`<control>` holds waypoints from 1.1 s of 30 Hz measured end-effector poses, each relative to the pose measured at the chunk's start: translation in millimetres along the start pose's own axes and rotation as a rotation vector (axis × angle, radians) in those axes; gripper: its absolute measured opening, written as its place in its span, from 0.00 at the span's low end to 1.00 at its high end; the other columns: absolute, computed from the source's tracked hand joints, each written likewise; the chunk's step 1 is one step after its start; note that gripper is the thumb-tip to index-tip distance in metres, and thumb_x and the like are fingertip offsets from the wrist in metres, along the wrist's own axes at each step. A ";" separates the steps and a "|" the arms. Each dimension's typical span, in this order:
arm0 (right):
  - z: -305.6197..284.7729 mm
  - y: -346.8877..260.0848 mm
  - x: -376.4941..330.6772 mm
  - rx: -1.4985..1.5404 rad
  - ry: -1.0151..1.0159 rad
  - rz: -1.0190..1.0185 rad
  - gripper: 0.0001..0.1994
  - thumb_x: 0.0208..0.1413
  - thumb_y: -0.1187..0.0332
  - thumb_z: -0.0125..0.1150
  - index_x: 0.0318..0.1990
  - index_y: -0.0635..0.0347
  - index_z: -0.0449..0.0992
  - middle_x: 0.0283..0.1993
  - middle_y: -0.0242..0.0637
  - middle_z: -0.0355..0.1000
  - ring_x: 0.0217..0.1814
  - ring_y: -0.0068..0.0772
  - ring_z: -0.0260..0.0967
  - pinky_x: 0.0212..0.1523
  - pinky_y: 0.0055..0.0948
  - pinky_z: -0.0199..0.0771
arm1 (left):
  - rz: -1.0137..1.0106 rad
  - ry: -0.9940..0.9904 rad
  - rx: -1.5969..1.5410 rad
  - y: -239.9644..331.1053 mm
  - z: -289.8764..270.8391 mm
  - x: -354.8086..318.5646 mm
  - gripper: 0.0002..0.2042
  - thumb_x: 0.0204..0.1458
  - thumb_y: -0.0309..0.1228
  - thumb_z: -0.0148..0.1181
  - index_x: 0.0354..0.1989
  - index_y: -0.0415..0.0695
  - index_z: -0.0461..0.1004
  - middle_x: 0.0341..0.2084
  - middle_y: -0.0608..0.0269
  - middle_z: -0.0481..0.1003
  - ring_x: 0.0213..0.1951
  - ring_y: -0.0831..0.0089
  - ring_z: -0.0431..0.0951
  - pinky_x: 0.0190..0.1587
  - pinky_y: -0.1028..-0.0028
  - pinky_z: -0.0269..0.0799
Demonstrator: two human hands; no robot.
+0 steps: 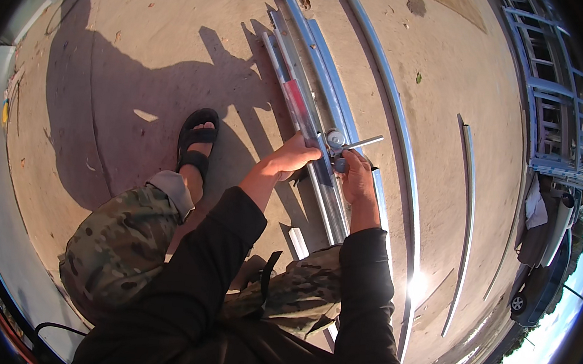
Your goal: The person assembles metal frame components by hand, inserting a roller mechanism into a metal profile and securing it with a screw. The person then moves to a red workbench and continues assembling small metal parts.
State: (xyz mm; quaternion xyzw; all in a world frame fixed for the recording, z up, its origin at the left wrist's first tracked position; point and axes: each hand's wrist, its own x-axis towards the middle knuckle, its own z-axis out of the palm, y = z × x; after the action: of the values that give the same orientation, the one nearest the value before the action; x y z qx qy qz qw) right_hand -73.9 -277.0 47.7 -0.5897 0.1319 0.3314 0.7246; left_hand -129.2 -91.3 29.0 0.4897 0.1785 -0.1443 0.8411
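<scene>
My left hand (295, 156) is wrapped round a long silvery metal rail (324, 197), its thumb lying across the top. The rail slants over the ground beside other metal lengths, and a red patch (294, 97) shows farther up the bundle. My right hand (358, 179) pinches a small metal roller fitting (335, 140) with round wheels, held right at the rail. A thin straight rod (365, 144) sticks out from the fitting to the right. The fingers partly hide the fitting, so I cannot tell whether it sits inside the rail or only touches it.
A long metal bar (399, 115) runs along the right of the bundle, with a shorter bar (467, 216) farther right. A blue-grey metal frame (552, 86) and a parked vehicle (543, 270) stand at the far right. My sandalled foot (197, 144) is to the left.
</scene>
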 end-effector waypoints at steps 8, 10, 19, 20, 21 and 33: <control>-3.6 5.8 5.2 -0.008 0.006 -0.034 0.13 0.62 0.68 0.55 0.48 0.68 0.77 0.38 0.34 0.78 0.36 0.22 0.74 0.37 0.23 0.73 | 0.003 -0.022 0.034 -10.3 -5.0 8.0 0.10 0.53 0.23 0.57 0.44 0.39 0.76 0.31 0.71 0.73 0.34 0.83 0.70 0.35 0.78 0.64; -2.2 5.6 5.5 -0.009 0.010 -0.040 0.13 0.62 0.68 0.55 0.48 0.68 0.77 0.38 0.34 0.78 0.35 0.23 0.75 0.37 0.23 0.74 | 0.018 -0.011 0.037 -13.5 -5.9 9.8 0.12 0.53 0.23 0.57 0.47 0.40 0.75 0.34 0.70 0.74 0.37 0.81 0.71 0.40 0.77 0.66; 9.5 0.0 2.9 -0.016 0.027 -0.031 0.08 0.65 0.67 0.53 0.40 0.61 0.76 0.30 0.30 0.74 0.27 0.21 0.69 0.28 0.22 0.69 | -0.045 -0.045 0.031 -16.1 -9.4 12.9 0.17 0.53 0.24 0.59 0.52 0.39 0.73 0.40 0.66 0.76 0.43 0.78 0.73 0.45 0.75 0.68; 9.7 -0.2 2.9 -0.029 0.042 -0.023 0.08 0.65 0.67 0.53 0.40 0.61 0.76 0.31 0.30 0.74 0.28 0.21 0.69 0.29 0.22 0.69 | -0.010 -0.052 0.030 -14.6 -9.0 12.1 0.17 0.52 0.24 0.59 0.52 0.39 0.73 0.40 0.66 0.76 0.43 0.78 0.74 0.45 0.75 0.68; 9.6 -0.4 3.2 -0.033 0.041 -0.027 0.08 0.65 0.67 0.53 0.41 0.62 0.76 0.31 0.30 0.74 0.28 0.21 0.69 0.29 0.22 0.70 | -0.017 -0.045 0.047 -13.1 -8.8 10.7 0.17 0.52 0.24 0.58 0.52 0.39 0.73 0.40 0.66 0.76 0.43 0.78 0.74 0.46 0.75 0.68; 12.7 2.6 11.2 -0.078 0.003 -0.107 0.16 0.58 0.64 0.65 0.48 0.65 0.77 0.36 0.29 0.75 0.34 0.19 0.68 0.39 0.22 0.68 | 0.004 -0.045 -0.048 -15.0 1.3 10.7 0.09 0.57 0.28 0.61 0.43 0.37 0.77 0.35 0.67 0.77 0.38 0.81 0.75 0.42 0.77 0.70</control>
State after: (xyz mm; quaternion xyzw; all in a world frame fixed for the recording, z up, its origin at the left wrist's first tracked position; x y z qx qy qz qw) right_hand -69.7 -261.1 42.6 -0.6242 0.0883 0.2963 0.7175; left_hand -125.8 -100.3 13.3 0.4665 0.1620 -0.1495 0.8566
